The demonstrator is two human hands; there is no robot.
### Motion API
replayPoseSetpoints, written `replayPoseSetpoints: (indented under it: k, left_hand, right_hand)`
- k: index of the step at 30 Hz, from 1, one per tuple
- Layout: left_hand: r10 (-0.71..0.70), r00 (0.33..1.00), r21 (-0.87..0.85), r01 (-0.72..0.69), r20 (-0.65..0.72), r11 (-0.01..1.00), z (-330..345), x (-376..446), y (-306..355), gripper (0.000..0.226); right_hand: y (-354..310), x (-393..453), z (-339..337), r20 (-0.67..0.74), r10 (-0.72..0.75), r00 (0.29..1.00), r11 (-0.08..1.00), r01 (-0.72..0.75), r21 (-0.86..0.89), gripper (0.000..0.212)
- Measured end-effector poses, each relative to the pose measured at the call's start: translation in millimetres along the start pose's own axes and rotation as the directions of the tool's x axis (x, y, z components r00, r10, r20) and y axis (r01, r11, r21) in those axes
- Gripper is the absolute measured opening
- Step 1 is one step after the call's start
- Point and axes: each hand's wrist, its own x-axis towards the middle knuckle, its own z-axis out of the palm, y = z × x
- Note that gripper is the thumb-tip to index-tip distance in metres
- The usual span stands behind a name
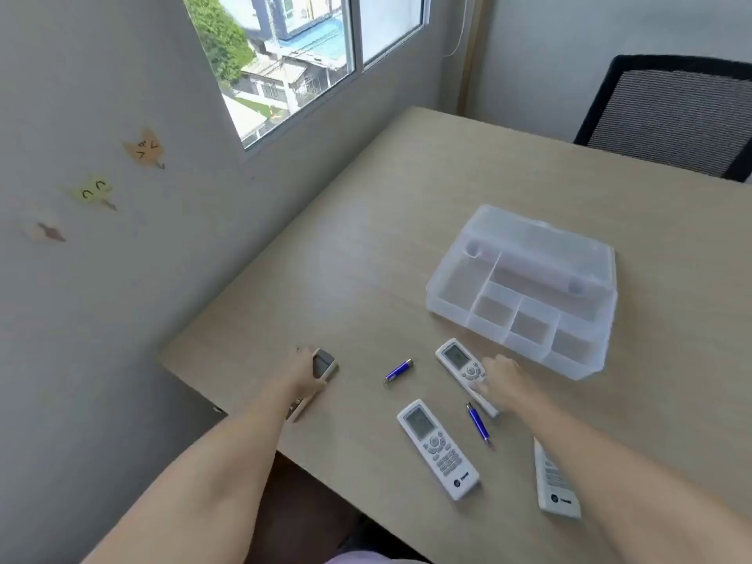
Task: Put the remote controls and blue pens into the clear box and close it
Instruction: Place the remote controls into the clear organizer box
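The clear box [447, 287] lies open on the table, lid tilted back, its compartments bare. My left hand [303, 370] closes around a white remote [325, 362] near the table's left edge. My right hand [502, 382] rests on the lower half of a second remote [455, 356] just in front of the box. A third remote [437, 447] lies face up between my arms. A fourth remote [555, 488] is partly hidden under my right forearm. One blue pen [399, 370] lies between my hands, another blue pen [479, 425] beside my right wrist.
The wooden table [407, 205] stands against a wall with a window at the left. A black mesh chair [671, 111] sits at the far right corner. Paper cat stickers [95, 191] are on the wall.
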Motion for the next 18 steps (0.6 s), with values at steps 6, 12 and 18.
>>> replayPoseSetpoints:
  k: [6,12,18]
  left_hand:
    - [-0.115,0.993,0.123,0.117,-0.022,0.985,19,7,-17,0.063]
    - [-0.048,0.998,-0.168,0.042,-0.029,0.985,-10,29,16,0.040]
    - [0.243,0.969,-0.576,-0.225,-0.048,0.786,-56,63,147,0.041]
  right_hand:
    - [-2,15,14,0.050,0.111,0.993,0.994,-0.111,0.007,0.056]
    - [-5,21,8,-0.009,0.032,0.999,0.999,-0.032,-0.018,0.050]
    - [9,10,-34,-0.138,-0.052,0.989,0.862,0.114,0.494,0.044]
